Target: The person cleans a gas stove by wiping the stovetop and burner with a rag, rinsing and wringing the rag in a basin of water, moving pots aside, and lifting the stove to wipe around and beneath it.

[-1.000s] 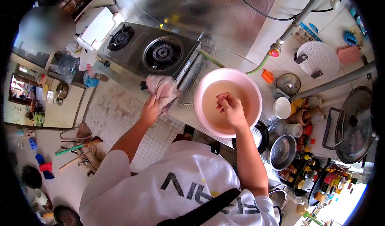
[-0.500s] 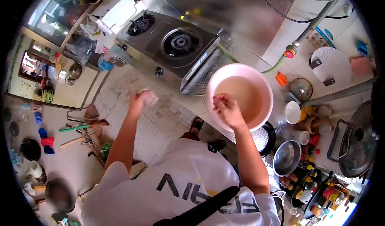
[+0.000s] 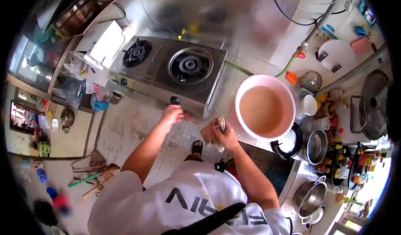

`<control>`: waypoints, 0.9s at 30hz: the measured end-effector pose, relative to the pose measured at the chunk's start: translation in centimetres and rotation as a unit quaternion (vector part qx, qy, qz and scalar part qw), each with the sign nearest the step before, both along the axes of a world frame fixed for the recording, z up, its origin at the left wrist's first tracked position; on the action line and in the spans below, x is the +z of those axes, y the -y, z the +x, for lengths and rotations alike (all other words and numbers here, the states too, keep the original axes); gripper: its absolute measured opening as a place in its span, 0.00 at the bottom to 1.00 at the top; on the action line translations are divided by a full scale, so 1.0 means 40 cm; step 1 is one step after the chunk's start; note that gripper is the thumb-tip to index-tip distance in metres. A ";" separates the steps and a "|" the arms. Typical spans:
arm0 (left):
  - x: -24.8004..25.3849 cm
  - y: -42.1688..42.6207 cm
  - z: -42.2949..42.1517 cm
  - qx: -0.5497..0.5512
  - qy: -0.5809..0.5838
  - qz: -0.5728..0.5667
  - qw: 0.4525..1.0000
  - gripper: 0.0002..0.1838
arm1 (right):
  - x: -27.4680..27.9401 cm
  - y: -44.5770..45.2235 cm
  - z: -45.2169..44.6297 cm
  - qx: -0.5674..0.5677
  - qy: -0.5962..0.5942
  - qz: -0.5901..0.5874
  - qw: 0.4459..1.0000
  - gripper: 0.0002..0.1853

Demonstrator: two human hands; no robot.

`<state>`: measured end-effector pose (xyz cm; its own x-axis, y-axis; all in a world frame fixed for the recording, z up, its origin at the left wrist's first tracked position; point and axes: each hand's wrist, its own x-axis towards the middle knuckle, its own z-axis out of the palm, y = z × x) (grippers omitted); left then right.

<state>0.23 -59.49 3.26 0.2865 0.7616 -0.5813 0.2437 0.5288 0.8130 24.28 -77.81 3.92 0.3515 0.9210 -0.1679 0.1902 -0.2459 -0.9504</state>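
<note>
My right hand (image 3: 227, 138) is closed around a crumpled, brownish-white cloth (image 3: 212, 135), in front of the counter edge and just left of the pink basin. The round pink basin (image 3: 288, 122) stands on the metal counter and holds cloudy brown water (image 3: 261, 109). My left hand (image 3: 172, 115) holds nothing, its fingers loosely apart. It is in front of the stove, right by a black control knob (image 3: 175, 100); whether it touches the knob I cannot tell. The two-burner gas stove (image 3: 161, 68) has bare burners with no flame visible.
A green hose (image 3: 239, 67) runs along the counter behind the basin. To the right are a white bowl (image 3: 309, 105), a metal bowl (image 3: 316, 146), a black ring stand (image 3: 288, 142) and several bottles. A large wok (image 3: 374, 105) leans farther right. Tools lie on the left floor.
The cloth has passed from my left hand to my right. My right hand has left the basin and moved down and left. My left hand has moved right, to the stove knob.
</note>
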 end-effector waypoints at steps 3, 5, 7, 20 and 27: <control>-0.186 -0.202 -0.189 0.228 0.079 -0.103 0.965 0.36 | -0.123 -0.015 -0.089 0.013 -0.090 -0.050 0.995 0.21; -0.205 -0.282 -0.247 0.285 0.092 -0.114 0.947 0.40 | -0.112 -0.011 -0.156 0.013 -0.103 -0.053 0.993 0.23; -0.214 -0.339 -0.265 0.316 0.136 -0.119 0.932 0.45 | -0.086 0.004 -0.207 0.011 -0.068 -0.046 0.997 0.27; -0.228 -0.509 -0.502 0.302 0.223 -0.121 0.919 0.58 | -0.065 -0.054 -0.338 -0.262 -0.392 -0.031 0.881 0.17; -0.228 -0.656 -0.597 0.221 0.218 -0.185 0.932 0.68 | -0.236 -0.237 -0.346 -0.380 -0.495 0.113 0.773 0.12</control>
